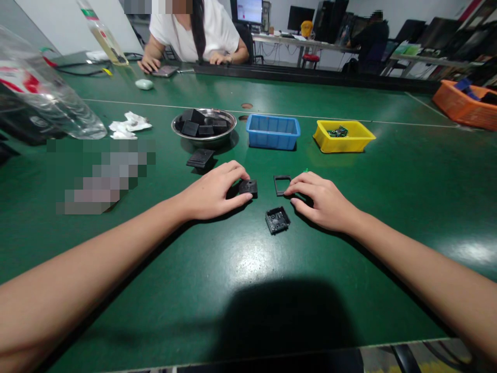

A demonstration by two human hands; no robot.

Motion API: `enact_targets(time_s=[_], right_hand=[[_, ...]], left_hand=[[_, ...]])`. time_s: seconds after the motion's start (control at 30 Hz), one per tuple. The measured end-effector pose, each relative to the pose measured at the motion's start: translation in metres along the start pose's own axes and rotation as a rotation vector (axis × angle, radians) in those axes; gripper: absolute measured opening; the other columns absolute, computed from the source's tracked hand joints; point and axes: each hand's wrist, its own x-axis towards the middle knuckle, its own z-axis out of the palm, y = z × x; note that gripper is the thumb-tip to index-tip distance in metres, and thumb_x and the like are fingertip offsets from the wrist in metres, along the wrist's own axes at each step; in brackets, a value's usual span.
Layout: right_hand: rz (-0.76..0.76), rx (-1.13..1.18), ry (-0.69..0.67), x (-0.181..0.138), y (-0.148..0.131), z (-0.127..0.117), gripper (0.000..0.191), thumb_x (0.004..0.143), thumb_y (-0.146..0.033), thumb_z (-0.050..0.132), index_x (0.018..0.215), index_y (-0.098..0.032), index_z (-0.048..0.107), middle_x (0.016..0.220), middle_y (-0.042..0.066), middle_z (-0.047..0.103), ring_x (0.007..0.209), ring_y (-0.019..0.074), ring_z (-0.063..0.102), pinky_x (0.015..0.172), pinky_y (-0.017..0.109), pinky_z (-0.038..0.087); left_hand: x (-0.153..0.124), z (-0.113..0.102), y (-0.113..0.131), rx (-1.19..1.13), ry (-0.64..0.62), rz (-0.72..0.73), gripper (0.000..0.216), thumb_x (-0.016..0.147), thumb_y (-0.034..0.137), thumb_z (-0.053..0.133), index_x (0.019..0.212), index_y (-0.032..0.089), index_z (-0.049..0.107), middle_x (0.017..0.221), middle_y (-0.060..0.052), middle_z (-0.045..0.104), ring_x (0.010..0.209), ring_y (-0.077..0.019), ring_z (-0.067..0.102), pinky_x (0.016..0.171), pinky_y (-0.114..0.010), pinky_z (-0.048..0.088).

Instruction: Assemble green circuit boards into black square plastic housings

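Observation:
My left hand [213,191] holds a small black plastic housing [249,188] between thumb and fingers, low over the green table. My right hand [320,199] rests on the table, its index fingertip at the lower right corner of a thin black square frame [276,185]. The thumb of that hand is apart from the fingers and off the frame. Between my hands, nearer to me, lies an open black square case [277,220] with its inside facing up. Beyond my left wrist sits another black case piece [201,159], tilted.
A metal bowl [204,137] of black boxes, a blue bin [273,140] and a yellow bin [344,145] with circuit boards stand in a row behind. Crumpled tissue [130,124] and a large plastic bottle [58,98] are at left. An orange basket [462,106] stands far right. A person [217,31] sits opposite.

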Motion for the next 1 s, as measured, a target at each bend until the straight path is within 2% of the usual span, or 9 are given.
enact_targets(time_s=[0.3,0.5,0.6,0.67,0.73,0.87,1.0], right_hand=[[-0.089,0.098,-0.06,0.001,-0.004,-0.001,0.032,0.092,-0.016,0.057,0.12,-0.014,0.07,0.128,0.017,0.072,0.12,0.0295,0.066,0.106,0.051,0.052],[-0.083,0.115,-0.119,-0.001,-0.005,-0.002,0.035,0.092,-0.019,0.059,0.125,-0.017,0.07,0.141,0.017,0.066,0.131,0.0306,0.062,0.111,0.055,0.048],[-0.099,0.11,-0.142,-0.002,-0.006,-0.001,0.035,0.093,-0.019,0.058,0.126,-0.019,0.068,0.147,0.017,0.061,0.136,0.0309,0.058,0.112,0.056,0.046],[-0.1,0.094,-0.085,-0.002,-0.008,-0.001,0.033,0.093,-0.02,0.057,0.124,-0.02,0.069,0.144,0.016,0.063,0.133,0.0308,0.06,0.111,0.055,0.047],[-0.063,0.06,0.04,-0.001,-0.008,-0.002,0.029,0.092,-0.019,0.058,0.118,-0.019,0.07,0.133,0.016,0.068,0.124,0.0301,0.064,0.106,0.052,0.05],[0.127,-0.036,0.297,0.001,0.0,-0.007,0.022,0.086,-0.015,0.06,0.104,-0.017,0.072,0.106,0.014,0.069,0.105,0.0293,0.067,0.095,0.047,0.054],[0.317,-0.104,0.308,0.002,0.015,-0.005,0.026,0.079,-0.012,0.063,0.103,-0.016,0.071,0.101,0.012,0.067,0.092,0.0273,0.065,0.086,0.045,0.054]], left_hand=[[0.002,0.003,0.001,0.034,0.042,-0.073,0.053,0.09,0.064,0.058,0.117,0.019,0.064,0.12,-0.012,0.065,0.112,-0.0301,0.063,0.1,-0.046,0.05],[0.001,0.001,0.002,0.026,0.068,-0.066,0.045,0.094,0.055,0.052,0.113,0.015,0.063,0.11,-0.012,0.067,0.102,-0.0276,0.064,0.095,-0.044,0.051],[0.002,0.002,0.001,0.034,0.078,-0.078,0.047,0.096,0.055,0.05,0.117,0.016,0.064,0.107,-0.011,0.067,0.098,-0.0268,0.064,0.091,-0.043,0.051],[0.002,0.003,0.001,0.039,0.072,-0.09,0.049,0.096,0.056,0.049,0.122,0.017,0.064,0.107,-0.011,0.066,0.098,-0.0269,0.064,0.09,-0.043,0.051],[0.002,0.003,0.001,0.038,0.068,-0.101,0.051,0.097,0.056,0.048,0.125,0.016,0.063,0.107,-0.011,0.065,0.097,-0.0269,0.063,0.091,-0.043,0.051],[0.001,0.004,0.0,0.034,0.086,-0.106,0.053,0.096,0.055,0.05,0.129,0.014,0.06,0.109,-0.011,0.065,0.096,-0.0259,0.062,0.092,-0.044,0.051],[0.0,0.0,0.004,0.051,0.184,-0.044,0.044,0.097,0.047,0.053,0.123,0.012,0.062,0.113,-0.013,0.063,0.095,-0.0242,0.061,0.09,-0.042,0.052]])
